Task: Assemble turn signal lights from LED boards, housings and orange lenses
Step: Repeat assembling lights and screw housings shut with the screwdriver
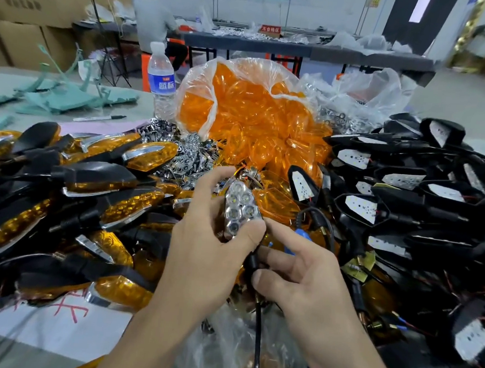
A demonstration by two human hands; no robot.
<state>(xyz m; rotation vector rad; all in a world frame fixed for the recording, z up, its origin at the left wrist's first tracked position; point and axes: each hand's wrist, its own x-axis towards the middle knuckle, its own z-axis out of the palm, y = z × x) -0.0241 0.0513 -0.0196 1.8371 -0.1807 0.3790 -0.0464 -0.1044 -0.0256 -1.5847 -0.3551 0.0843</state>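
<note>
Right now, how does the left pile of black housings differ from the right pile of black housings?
The left pile of black housings wears orange lenses and chrome trim; the right pile of black housings has neither. The right pile shows bare white LED boards; the left pile's are hidden behind lenses. Shared: black plastic bodies.

Head-worn view, facing forward-down, close over table (pixel 142 110)

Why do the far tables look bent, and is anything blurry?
Head view: the wide-angle lens bows the far table; the cardboard boxes behind look soft; the left hand gripping the chrome reflector and right hand pinching its black stem are sharp; light glints off the reflector and the bag of orange lenses.
</note>
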